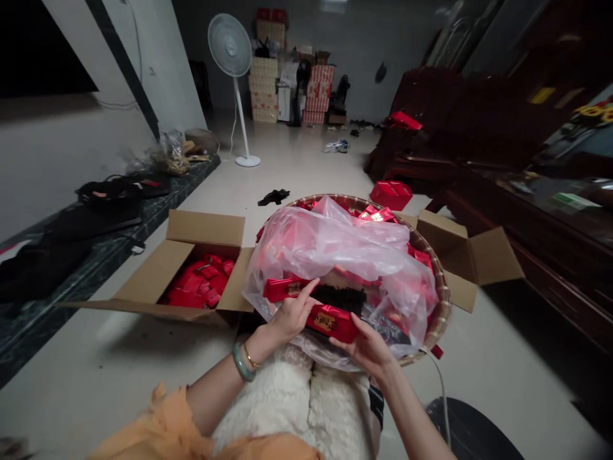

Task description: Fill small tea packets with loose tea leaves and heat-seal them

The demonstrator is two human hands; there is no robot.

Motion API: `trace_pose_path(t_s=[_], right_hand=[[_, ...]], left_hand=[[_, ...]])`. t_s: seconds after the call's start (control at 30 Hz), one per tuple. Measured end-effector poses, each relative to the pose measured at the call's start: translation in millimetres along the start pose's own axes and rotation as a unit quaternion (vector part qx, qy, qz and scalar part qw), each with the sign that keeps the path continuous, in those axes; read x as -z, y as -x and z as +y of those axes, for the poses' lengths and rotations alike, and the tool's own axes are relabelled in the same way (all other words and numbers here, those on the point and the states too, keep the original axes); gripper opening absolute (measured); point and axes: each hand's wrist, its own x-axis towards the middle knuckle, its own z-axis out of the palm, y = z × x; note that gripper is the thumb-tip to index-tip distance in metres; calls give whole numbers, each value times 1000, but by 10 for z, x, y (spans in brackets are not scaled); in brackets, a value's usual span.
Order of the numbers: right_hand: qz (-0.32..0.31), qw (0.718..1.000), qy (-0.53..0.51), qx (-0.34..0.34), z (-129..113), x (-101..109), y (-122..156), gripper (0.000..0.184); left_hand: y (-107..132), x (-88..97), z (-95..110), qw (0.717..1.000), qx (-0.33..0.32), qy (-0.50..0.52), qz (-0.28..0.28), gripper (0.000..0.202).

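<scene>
Low over my lap, my right hand (368, 346) grips the right end of a red packet (331, 322) with a gold label, thumb on top and fingers below. At its left end is my left hand (290, 318), closed at the packet's edge with the index finger stretched out. A second red packet (282, 289) lies just beyond my left fingers. Behind the held packet shows a dark, crumbly mass (342, 297), its kind unclear. Around these spreads a translucent plastic bag (335, 236), lying over a round woven basket (443, 300) with many red packets inside.
An open cardboard box (205, 227) holding red packets stands left of the basket. Another open carton (493, 255) is on the right, near a red box (390, 195). Farther off stand a white fan (230, 48) and stacked cartons (318, 96). Dark wooden furniture (431, 115) lines the right side.
</scene>
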Motion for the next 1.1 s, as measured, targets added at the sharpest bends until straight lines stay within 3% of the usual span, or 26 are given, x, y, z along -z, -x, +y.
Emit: trace_pose_path(t_s=[0.1, 0.23, 0.27, 0.4, 0.5, 0.83, 0.97, 1.1], right_hand=[[-17, 1000, -9, -6, 14, -29, -11, 32], [-13, 999, 36, 6, -36, -115, -26, 36], [-14, 999, 47, 15, -54, -140, -29, 38], [-27, 996, 79, 36, -81, -242, -34, 49], [-27, 994, 97, 39, -56, -291, -24, 52], [19, 992, 128, 0, 74, -365, -94, 52], [9, 981, 193, 33, 101, -453, -94, 56], [-4, 959, 274, 65, -31, -497, -8, 61]], left_hand=[[-20, 44, -37, 999, -4, -36, 6, 52], [6, 73, -10, 973, -91, -180, 113, 48], [30, 68, 15, 962, -114, -218, 114, 48], [131, 20, 115, 939, -163, -303, -3, 59], [144, -8, 132, 940, -147, -305, -41, 65], [196, -90, 98, 958, -103, -262, -55, 65], [205, -138, 28, 965, -101, -239, -39, 58], [136, -135, 4, 969, -91, -230, -15, 49]])
